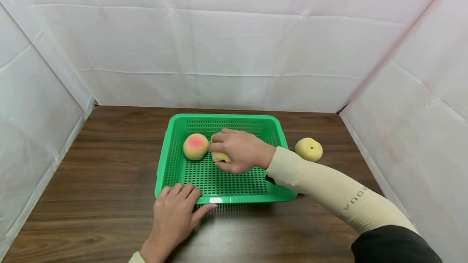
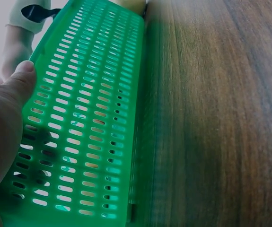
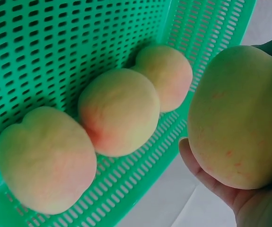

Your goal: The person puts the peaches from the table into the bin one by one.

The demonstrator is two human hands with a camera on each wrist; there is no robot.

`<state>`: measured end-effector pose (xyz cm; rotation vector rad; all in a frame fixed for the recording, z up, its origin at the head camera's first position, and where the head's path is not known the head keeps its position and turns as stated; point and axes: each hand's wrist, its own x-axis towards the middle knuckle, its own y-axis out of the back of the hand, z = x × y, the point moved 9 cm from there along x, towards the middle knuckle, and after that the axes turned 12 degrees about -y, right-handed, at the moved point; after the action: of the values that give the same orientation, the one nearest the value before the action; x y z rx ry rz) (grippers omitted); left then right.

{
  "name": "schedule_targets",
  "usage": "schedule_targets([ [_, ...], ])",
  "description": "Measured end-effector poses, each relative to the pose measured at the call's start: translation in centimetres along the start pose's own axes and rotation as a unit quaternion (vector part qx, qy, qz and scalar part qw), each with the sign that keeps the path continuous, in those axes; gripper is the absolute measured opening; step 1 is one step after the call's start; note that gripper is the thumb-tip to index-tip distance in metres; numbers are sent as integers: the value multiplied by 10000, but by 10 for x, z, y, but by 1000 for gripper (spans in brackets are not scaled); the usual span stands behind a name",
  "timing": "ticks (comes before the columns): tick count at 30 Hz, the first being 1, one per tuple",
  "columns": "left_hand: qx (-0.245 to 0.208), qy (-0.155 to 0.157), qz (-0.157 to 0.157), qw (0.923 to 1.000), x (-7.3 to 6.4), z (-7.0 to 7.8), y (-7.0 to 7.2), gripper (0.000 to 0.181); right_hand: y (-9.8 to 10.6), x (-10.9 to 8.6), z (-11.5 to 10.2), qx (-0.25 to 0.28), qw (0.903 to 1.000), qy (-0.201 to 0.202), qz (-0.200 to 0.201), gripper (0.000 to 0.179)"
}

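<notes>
A green plastic basket with slotted walls stands on the table. My left hand grips its near rim at the left corner, fingers over the edge and thumb along the outer wall. Over the basket, my right hand holds a yellowish peach, the fingers wrapped around it. Three peaches lie in the basket in the right wrist view: a near one, a middle one and a far one. The head view shows one pink-topped peach plainly; my right hand covers much of the others.
Just right of the basket, another yellow peach rests on the dark wooden table. White sheeting hangs behind the table and along both sides. My right forearm, in a pale sleeve, crosses the basket's right wall.
</notes>
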<state>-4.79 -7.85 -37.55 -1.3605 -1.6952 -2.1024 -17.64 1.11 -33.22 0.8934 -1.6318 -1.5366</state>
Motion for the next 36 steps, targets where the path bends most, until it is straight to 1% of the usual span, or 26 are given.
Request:
schedule_targets([
  [4,25,-5,48,10000,0,0,0,68,-7,7,-9,-93,9997,234,-71,17],
  [9,62,-19,85,9999,1,1,0,69,-16,17,-17,-88,9991,333,-237,22],
  [12,72,-14,79,9999,1,0,0,69,-19,23,-22,-168,9987,382,-304,26],
  [17,97,-53,136,9998,1,1,1,68,-28,32,-29,-335,9971,473,-497,28],
  [23,187,-100,90,9997,1,1,0,67,-40,38,-41,-355,9949,667,-665,22],
  [26,168,-77,47,9998,1,0,-1,67,-45,40,-45,-551,9930,795,-673,20],
  [31,122,-73,63,9999,1,1,-1,67,-53,44,-55,-817,9888,994,-754,27],
  [36,160,-85,93,9998,-1,1,0,66,-62,48,-65,-976,9843,1175,-880,35],
])
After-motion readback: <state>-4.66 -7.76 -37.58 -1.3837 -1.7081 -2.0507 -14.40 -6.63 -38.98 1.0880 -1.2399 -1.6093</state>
